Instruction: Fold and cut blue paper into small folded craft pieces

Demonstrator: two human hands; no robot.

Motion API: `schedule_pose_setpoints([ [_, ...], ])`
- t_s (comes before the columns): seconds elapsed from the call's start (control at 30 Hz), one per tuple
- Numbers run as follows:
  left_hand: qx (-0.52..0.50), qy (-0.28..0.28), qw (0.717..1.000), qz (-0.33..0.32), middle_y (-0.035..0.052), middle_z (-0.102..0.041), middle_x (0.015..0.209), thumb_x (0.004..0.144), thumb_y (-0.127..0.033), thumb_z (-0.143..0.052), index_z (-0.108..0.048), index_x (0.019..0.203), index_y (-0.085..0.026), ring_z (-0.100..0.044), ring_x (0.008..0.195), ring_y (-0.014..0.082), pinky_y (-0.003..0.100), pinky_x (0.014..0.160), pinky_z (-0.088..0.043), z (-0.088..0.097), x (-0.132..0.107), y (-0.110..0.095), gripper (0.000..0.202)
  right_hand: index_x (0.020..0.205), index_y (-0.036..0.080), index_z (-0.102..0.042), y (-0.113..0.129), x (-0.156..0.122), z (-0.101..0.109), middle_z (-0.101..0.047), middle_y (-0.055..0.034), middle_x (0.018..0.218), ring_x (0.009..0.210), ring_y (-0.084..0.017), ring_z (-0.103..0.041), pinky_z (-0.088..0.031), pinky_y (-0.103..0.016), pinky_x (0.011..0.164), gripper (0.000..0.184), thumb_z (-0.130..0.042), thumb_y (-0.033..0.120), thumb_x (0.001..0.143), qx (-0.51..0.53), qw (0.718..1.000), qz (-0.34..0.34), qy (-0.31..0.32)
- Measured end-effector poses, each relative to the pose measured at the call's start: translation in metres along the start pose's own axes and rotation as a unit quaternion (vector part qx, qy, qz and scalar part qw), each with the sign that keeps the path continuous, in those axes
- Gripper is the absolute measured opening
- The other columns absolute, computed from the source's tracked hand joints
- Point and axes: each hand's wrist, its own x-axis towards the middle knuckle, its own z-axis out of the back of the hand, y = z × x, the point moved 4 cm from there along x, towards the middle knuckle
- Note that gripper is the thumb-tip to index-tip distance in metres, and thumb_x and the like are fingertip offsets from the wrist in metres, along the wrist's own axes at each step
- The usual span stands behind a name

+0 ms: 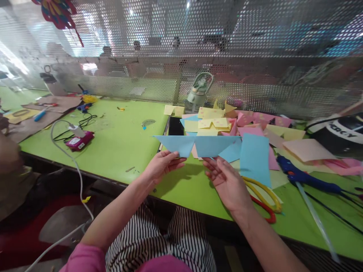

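Observation:
A folded blue paper [178, 144] with a V-shaped notch at its middle is held up above the front of the green table. My left hand [163, 165] pinches its lower left edge between thumb and fingers. At the lower right edge, my right hand [224, 177] grips it the same way, thumb against the paper. Just right of my right hand lie scissors with yellow and red handles [265, 192], their blades hidden under paper. A flat blue sheet [255, 158] rests beside them.
Behind the paper stands a pale green bottle [197, 92], with cut yellow and pink papers [212, 122] heaped nearby. A blue glue gun [309, 177] lies at right. On the left are a magenta power adapter [79, 141] with a white cable and a person's arm [10, 162].

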Motion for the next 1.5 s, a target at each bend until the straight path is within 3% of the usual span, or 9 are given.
schedule_pose_setpoints([
  [0.23, -0.003, -0.002, 1.0, 0.011, 0.0078, -0.074, 0.078, 0.087, -0.008, -0.059, -0.058, 0.073, -0.014, -0.074, 0.074, 0.0161, 0.025, 0.071, -0.06, 0.004, 0.002, 0.003, 0.016, 0.085, 0.025, -0.068, -0.003, 0.004, 0.012, -0.076, -0.0014, 0.091, 0.083, -0.014, -0.069, -0.055, -0.021, 0.062, 0.027, -0.082, 0.038, 0.066, 0.0, 1.0, 0.008, -0.021],
  [0.63, -0.001, 0.01, 0.999, 0.033, 0.0093, -0.072, 0.074, 0.08, -0.012, -0.054, -0.052, 0.067, -0.017, -0.073, 0.082, 0.0229, 0.04, 0.09, -0.055, 0.008, 0.006, 0.01, 0.014, 0.082, 0.024, -0.067, -0.007, 0.009, 0.019, -0.074, 0.0005, 0.084, 0.078, -0.014, -0.069, -0.054, -0.022, 0.061, 0.028, -0.084, 0.038, 0.065, -0.013, 0.999, 0.027, -0.035],
  [1.0, -0.002, 0.017, 0.999, 0.035, 0.0095, -0.071, 0.076, 0.08, -0.016, -0.055, -0.05, 0.068, -0.019, -0.072, 0.081, 0.0221, 0.038, 0.089, -0.054, 0.011, 0.008, 0.012, 0.013, 0.081, 0.023, -0.067, -0.007, 0.01, 0.017, -0.074, -0.0009, 0.082, 0.075, -0.015, -0.068, -0.053, -0.025, 0.06, 0.024, -0.081, 0.036, 0.066, -0.038, 0.998, 0.029, -0.031],
  [1.13, 0.0, 0.027, 0.999, 0.035, 0.0102, -0.073, 0.08, 0.079, -0.014, -0.054, -0.052, 0.07, -0.018, -0.072, 0.082, 0.0214, 0.036, 0.086, -0.055, 0.011, 0.008, 0.013, 0.009, 0.08, 0.023, -0.067, -0.008, 0.011, 0.02, -0.074, -0.0012, 0.082, 0.076, -0.015, -0.069, -0.054, -0.025, 0.06, 0.026, -0.079, 0.042, 0.068, -0.035, 0.998, 0.032, -0.038],
  [1.3, 0.015, 0.054, 0.998, 0.031, 0.0127, -0.074, 0.087, 0.074, -0.012, -0.054, -0.059, 0.074, -0.015, -0.072, 0.087, 0.0234, 0.036, 0.083, -0.055, 0.009, 0.006, 0.013, 0.006, 0.076, 0.024, -0.064, -0.007, 0.012, 0.02, -0.072, 0.0016, 0.076, 0.07, -0.014, -0.067, -0.052, -0.022, 0.055, 0.03, -0.086, 0.039, 0.061, -0.048, 0.997, 0.033, -0.045],
  [1.5, 0.027, 0.076, 0.997, 0.004, 0.0126, -0.074, 0.102, 0.064, -0.003, -0.056, -0.069, 0.094, -0.013, -0.069, 0.099, 0.0257, 0.036, 0.085, -0.055, 0.006, 0.002, 0.009, 0.034, 0.074, 0.024, -0.063, -0.006, 0.012, 0.017, -0.07, 0.0027, 0.073, 0.068, -0.013, -0.066, -0.053, -0.021, 0.053, 0.032, -0.087, 0.038, 0.059, -0.053, 0.997, 0.035, -0.044],
])
